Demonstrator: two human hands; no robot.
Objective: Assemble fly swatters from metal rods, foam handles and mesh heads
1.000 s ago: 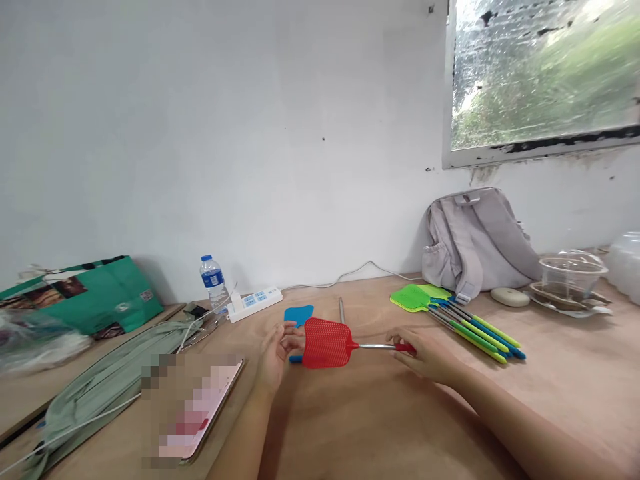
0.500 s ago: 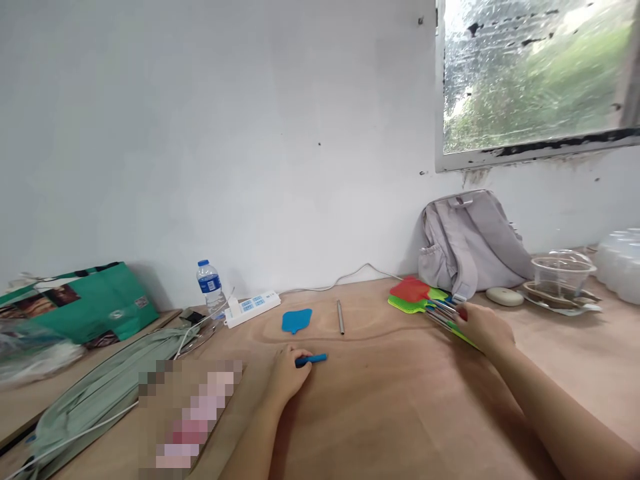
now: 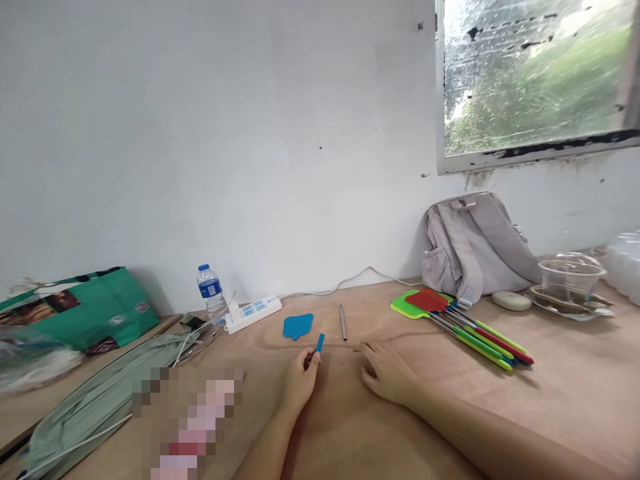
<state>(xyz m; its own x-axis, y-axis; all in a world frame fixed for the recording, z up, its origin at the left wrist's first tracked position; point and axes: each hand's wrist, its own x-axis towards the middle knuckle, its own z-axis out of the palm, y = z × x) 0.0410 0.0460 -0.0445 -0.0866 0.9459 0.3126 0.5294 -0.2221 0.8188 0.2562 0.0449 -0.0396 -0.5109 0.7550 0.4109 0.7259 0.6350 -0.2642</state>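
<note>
My left hand (image 3: 303,377) is closed around a short blue handle (image 3: 320,343), whose upper end sticks out above the thumb. Beyond it on the table lies a blue fly swatter head (image 3: 299,325), detached from any stick. A thin metal tube (image 3: 343,323) rests to the right of that head. Just short of the tube, my right hand (image 3: 386,370) is low over the tabletop with its fingers apart and nothing in them. Farther right, several assembled fly swatters (image 3: 470,333) are piled together, with green and red heads and coloured handles.
A grey backpack (image 3: 475,247) leans on the wall behind the swatters, near an off-white oval object (image 3: 511,301) and a clear plastic bowl (image 3: 571,277). To the left are a white power strip (image 3: 253,313), a water bottle (image 3: 212,293) and a green bag (image 3: 117,310).
My right hand has let go of the fly swatters and moved left toward the metal tube. The swatters now lie on the table. My left hand has turned the blue handle more upright.
</note>
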